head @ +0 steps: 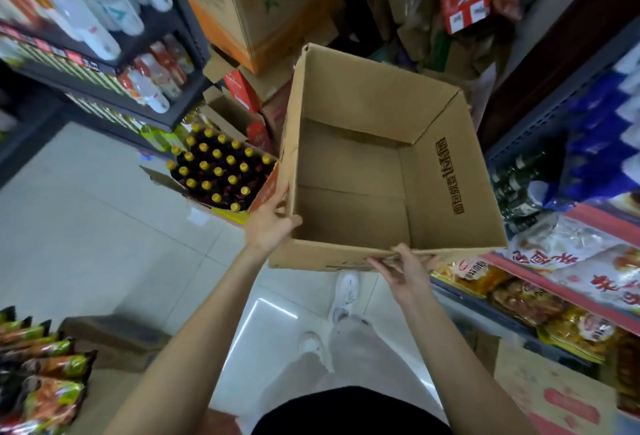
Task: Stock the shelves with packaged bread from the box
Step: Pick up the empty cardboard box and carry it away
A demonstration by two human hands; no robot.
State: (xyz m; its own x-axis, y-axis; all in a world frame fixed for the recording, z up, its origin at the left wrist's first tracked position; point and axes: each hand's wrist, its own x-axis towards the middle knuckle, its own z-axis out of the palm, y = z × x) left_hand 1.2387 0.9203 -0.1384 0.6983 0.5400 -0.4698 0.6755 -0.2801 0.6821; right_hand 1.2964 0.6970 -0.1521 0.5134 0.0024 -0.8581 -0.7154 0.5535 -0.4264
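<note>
I hold an open brown cardboard box (349, 171) in the air in front of me; its inside is bare, with no bread in it. My left hand (270, 223) grips the box's near left corner, thumb over the rim. My right hand (401, 268) pinches the near edge of the box from below and in front. Packaged bread and snack bags (526, 303) lie on the shelves to my right, just beside the box.
A crate of dark bottles with yellow caps (218, 171) stands on the floor ahead left. Drink shelves (114, 64) line the left side. Stacked cartons (256, 15) fill the aisle's far end. Snack packs (45, 372) sit at lower left. A carton (554, 400) sits at lower right.
</note>
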